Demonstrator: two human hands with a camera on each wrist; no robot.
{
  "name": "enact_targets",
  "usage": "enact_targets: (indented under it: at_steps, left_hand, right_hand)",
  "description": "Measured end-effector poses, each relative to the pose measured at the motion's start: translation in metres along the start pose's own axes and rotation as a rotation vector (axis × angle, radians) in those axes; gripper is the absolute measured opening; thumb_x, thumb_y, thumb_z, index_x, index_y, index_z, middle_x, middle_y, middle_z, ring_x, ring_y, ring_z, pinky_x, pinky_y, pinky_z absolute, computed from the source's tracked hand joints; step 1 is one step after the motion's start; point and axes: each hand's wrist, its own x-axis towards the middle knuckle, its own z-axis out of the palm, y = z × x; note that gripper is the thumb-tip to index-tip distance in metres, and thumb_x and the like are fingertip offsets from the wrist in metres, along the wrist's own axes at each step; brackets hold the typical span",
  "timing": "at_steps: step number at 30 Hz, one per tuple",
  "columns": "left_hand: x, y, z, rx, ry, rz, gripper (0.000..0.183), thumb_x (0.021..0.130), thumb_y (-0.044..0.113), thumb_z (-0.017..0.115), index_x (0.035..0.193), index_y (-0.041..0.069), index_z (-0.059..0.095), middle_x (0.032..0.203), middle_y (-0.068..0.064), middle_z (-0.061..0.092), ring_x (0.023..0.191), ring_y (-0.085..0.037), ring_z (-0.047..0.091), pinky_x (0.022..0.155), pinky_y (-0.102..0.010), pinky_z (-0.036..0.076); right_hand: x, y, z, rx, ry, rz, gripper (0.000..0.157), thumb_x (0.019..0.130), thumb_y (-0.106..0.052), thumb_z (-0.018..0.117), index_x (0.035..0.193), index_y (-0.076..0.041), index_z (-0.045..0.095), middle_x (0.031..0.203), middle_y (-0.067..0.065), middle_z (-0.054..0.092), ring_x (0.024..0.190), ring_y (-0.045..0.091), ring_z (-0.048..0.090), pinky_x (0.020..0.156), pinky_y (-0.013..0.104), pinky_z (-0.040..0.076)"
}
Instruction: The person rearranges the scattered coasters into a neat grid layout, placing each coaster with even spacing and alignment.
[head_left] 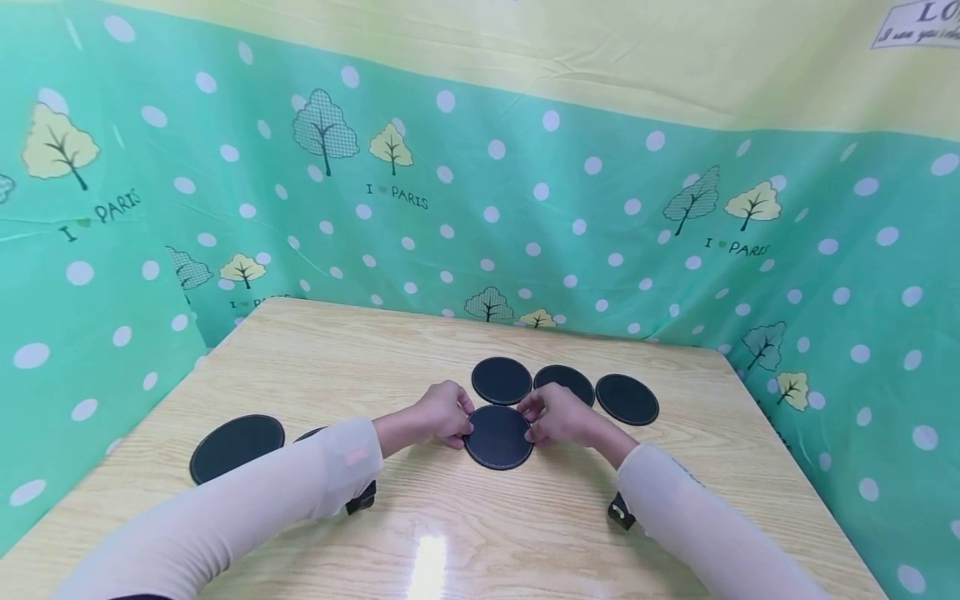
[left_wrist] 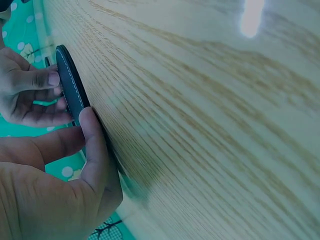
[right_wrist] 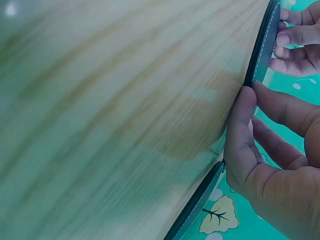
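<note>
Six round black leather-look discs (head_left: pixel 627 399) show on the pale wood-grain table (head_left: pixel 360 350) — left hand (head_left: pixel 444 413) and right hand (head_left: pixel 561 416) pinch one disc (head_left: pixel 498 437); open wood reaches the far edge.

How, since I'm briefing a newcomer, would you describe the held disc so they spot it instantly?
On the wooden table, find the row of three black discs. Just in front of its leftmost is the held disc, the only one the left hand and right hand hold.
</note>
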Motion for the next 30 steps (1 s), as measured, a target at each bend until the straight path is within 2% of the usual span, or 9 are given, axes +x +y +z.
enact_targets:
  at_steps: [8,18,24,30]
  left_hand:
    - [0.0002,-0.003,0.0009,-0.043,-0.017,0.001,0.025,0.083,-0.019,0.07,0.103,-0.006,0.062,0.081,-0.012,0.059,0.055,-0.016,0.064,0.056,-0.028,0.062]
    - [0.0003,-0.0041,0.0014,-0.06,-0.019,0.009,0.025,0.083,-0.02,0.07,0.103,-0.006,0.062,0.081,-0.011,0.058,0.056,-0.016,0.063,0.057,-0.028,0.062]
    - [-0.0003,-0.0039,0.0012,-0.061,-0.018,0.009,0.026,0.082,-0.02,0.07,0.102,-0.006,0.062,0.08,-0.012,0.059,0.056,-0.016,0.063,0.058,-0.029,0.062]
    - [0.0005,-0.0053,-0.0014,-0.056,-0.029,0.019,0.026,0.083,-0.018,0.071,0.104,-0.007,0.063,0.083,-0.012,0.06,0.056,-0.016,0.065,0.058,-0.028,0.062]
  right_hand:
    - [-0.0009,0.0008,0.0,-0.01,0.005,0.004,0.042,0.074,0.019,0.078,0.113,0.005,0.071,0.095,0.012,0.062,0.072,0.016,0.064,0.064,0.032,0.063]
    - [-0.0015,-0.0002,-0.0011,-0.037,0.005,-0.016,0.043,0.073,0.019,0.078,0.113,0.005,0.071,0.094,0.012,0.063,0.077,0.017,0.062,0.064,0.032,0.063]
    - [-0.0018,-0.0017,-0.0033,-0.038,-0.013,-0.022,0.044,0.073,0.02,0.076,0.114,0.005,0.071,0.095,0.013,0.062,0.079,0.018,0.061,0.065,0.033,0.064]
    - [-0.0027,-0.0009,-0.0069,-0.033,-0.039,-0.042,0.042,0.077,0.017,0.076,0.117,0.007,0.069,0.095,0.015,0.063,0.076,0.017,0.064,0.067,0.034,0.064]
